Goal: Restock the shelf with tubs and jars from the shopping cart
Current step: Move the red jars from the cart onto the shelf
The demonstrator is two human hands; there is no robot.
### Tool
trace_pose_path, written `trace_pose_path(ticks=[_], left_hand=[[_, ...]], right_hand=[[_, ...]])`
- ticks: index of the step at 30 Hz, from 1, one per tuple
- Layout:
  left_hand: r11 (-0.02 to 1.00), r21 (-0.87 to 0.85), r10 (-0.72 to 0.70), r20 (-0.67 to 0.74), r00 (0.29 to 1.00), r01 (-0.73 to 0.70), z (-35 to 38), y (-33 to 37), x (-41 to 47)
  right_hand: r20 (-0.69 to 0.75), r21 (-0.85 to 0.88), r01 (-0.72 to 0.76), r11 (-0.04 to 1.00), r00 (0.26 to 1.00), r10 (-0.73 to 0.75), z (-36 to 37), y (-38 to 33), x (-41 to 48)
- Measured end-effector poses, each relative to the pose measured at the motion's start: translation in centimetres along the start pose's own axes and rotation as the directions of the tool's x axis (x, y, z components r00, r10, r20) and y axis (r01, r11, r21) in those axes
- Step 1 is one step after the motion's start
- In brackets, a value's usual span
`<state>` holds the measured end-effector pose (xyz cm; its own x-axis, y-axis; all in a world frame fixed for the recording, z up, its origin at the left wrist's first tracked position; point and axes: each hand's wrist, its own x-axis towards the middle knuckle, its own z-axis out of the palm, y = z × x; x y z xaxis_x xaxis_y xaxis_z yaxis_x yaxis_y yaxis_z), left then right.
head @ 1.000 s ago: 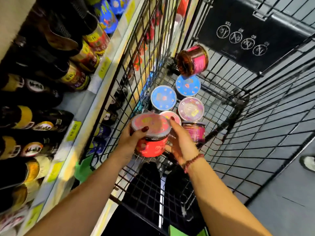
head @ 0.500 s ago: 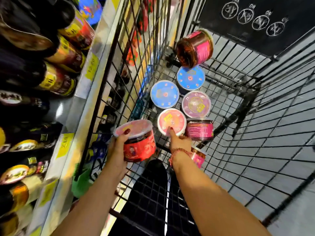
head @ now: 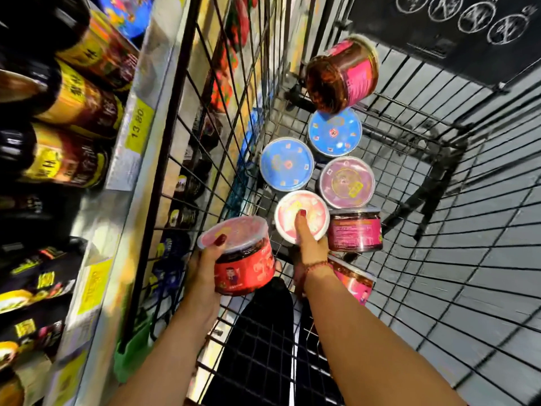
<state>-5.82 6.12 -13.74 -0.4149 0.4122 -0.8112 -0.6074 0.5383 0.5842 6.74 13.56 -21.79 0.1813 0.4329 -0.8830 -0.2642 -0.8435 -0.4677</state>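
Observation:
My left hand grips a red-labelled tub with a pale pink lid, held above the near left corner of the black wire shopping cart. My right hand reaches into the cart, its thumb lying on the lid of a pink-lidded tub; its fingers are hidden beside that tub. Around it stand two blue-lidded tubs, a purple-lidded tub and a magenta-labelled jar. Another magenta jar lies on its side at the far end.
The shelf runs along the left with dark bottles and yellow-labelled jars and yellow price tags on its edge. A magenta tub lies under my right wrist. The cart's black child-seat flap is at the top right. Grey floor shows through the wire.
My left hand has carried the red tub left, away from my right hand. My right hand let go of it and reached forward onto the pink-lidded tub.

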Motion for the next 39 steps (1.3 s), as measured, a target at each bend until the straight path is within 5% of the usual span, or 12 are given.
trace_pose_path(ticks=[12,28,39], left_hand=[[0.999,-0.039,-0.004,0.042,0.999,0.006,0.1,0.2,-0.3],[1.0,-0.008,0.028,0.135,0.99,-0.028,0.4,1.8,-1.6],[0.978,-0.039,0.206,0.278,0.938,-0.203,1.9,6.5,-6.8]], right_hand=[[0.109,0.326,-0.129,0.936,0.989,0.098,-0.5,0.1,0.8],[0.198,0.177,-0.282,0.943,0.949,0.247,-4.1,-2.3,-4.1],[0.405,0.299,-0.147,0.943,0.914,0.014,-7.2,-10.7,-12.7]])
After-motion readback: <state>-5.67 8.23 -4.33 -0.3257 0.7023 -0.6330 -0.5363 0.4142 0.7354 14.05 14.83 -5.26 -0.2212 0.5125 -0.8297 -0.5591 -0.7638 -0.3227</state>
